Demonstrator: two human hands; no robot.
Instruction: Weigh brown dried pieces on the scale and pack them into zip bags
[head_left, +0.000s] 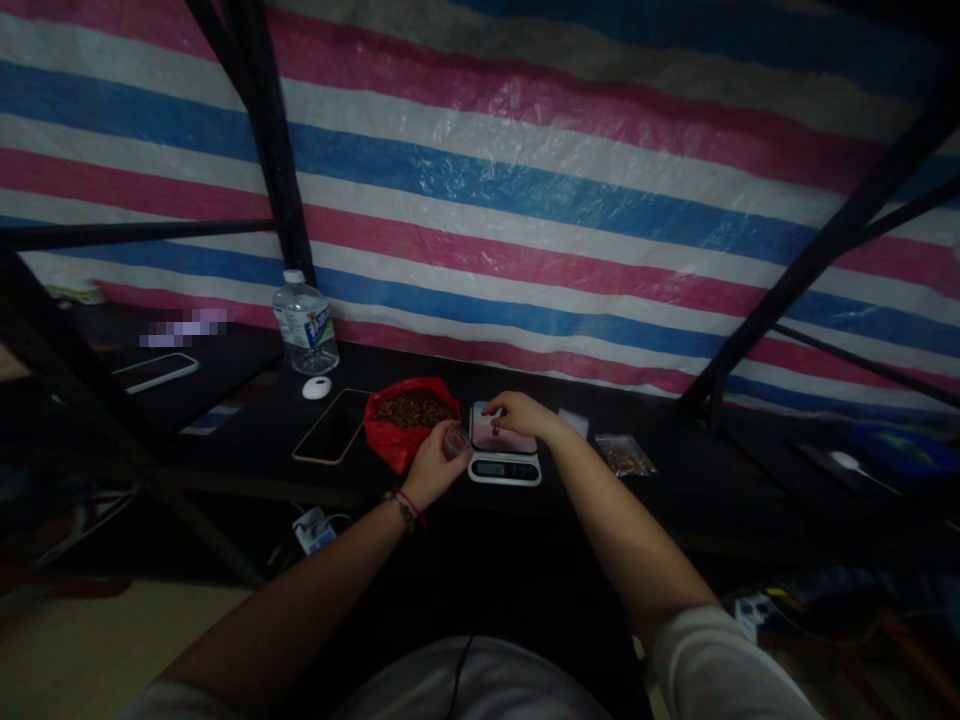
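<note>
Near the front edge of the black desk (697,482), between its left and right ends, a scale (487,444) lies flat with its display (504,469) facing the person. The display's long axis runs roughly parallel to the front edge; the platform is on the far side, toward the striped sheet (487,240). The left forearm extends forward and inward from the lower left; the left hand (433,469) is closed around a small clear container (454,441) just left of the scale. The container's long axis cannot be determined. The right forearm angles forward and to the left; the right hand (525,416) is over the platform, palm down, fingers bent and pointing left. A small dark piece (496,431) is beneath its fingertips; whether they pinch anything cannot be determined. A red bag (390,440), open at the top and holding brown pieces (414,407), is beside the left hand. Farther left, a phone (330,430) lies with its long axis slanting away from the front edge toward the right.
</note>
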